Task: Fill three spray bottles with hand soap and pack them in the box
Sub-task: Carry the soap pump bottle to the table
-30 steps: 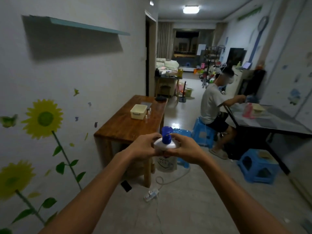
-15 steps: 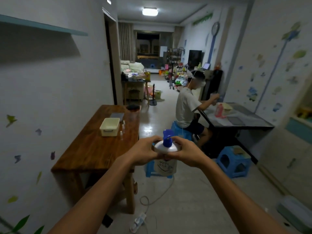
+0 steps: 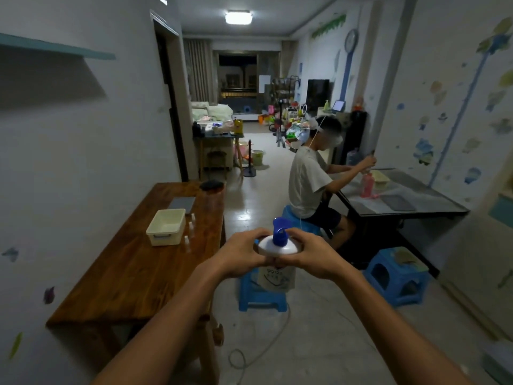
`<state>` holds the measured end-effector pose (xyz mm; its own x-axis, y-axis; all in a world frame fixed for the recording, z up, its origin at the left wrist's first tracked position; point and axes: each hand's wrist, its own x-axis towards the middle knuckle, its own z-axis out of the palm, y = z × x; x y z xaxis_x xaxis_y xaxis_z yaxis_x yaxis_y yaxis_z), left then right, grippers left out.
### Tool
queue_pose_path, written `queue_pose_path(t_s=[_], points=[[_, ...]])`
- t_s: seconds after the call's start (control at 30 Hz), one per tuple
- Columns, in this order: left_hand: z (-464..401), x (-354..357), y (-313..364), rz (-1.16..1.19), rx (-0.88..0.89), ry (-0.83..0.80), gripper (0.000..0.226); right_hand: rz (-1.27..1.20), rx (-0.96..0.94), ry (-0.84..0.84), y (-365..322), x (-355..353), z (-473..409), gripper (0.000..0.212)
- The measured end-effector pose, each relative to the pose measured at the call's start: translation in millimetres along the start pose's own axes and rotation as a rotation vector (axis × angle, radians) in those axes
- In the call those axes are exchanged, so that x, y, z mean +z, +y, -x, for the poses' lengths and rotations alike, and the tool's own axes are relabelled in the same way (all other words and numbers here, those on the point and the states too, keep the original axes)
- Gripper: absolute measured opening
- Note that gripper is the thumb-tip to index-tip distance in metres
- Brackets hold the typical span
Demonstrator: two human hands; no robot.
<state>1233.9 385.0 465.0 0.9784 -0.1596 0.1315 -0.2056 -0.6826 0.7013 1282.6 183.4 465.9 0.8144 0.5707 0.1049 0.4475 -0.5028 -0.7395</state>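
Note:
I hold a white hand soap bottle [image 3: 278, 245] with a blue pump top in front of me, above the floor. My left hand [image 3: 242, 252] grips its left shoulder and my right hand [image 3: 311, 254] grips its right shoulder. On the wooden table [image 3: 133, 273] to the left stands a cream plastic box [image 3: 166, 227], open and empty. Three small clear spray bottles [image 3: 190, 229] stand in a row just right of the box.
A blue stool [image 3: 262, 294] stands on the floor under the bottle, another blue stool [image 3: 395, 276] to the right. A person [image 3: 311, 179] sits at a dark table [image 3: 402, 201] on the right. A white cable [image 3: 258, 354] lies on the floor. A dark tablet [image 3: 181, 204] lies behind the box.
The view has moved forward and turned right; the table and box are now closer on the left. Both hands still hold the soap bottle the same way.

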Motion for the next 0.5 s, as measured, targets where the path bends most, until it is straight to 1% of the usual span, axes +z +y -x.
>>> queue_pose_path(t_s=[0.2,0.33,0.5], points=[[-108.5,26.9,-7.4,-0.033,-0.034,0.023,0.062,-0.012,0.0,-0.026,73.9,-50.9,-78.2,0.065],[-166.4,34.1,-15.3,-0.013,-0.065,0.062,0.061,-0.013,-0.015,-0.068,104.0,-81.3,-129.1,0.064],[-216.7,23.0,-32.7,-0.024,-0.087,0.083,0.063,-0.009,-0.03,-0.089,126.1,-94.6,-186.9,0.064]])
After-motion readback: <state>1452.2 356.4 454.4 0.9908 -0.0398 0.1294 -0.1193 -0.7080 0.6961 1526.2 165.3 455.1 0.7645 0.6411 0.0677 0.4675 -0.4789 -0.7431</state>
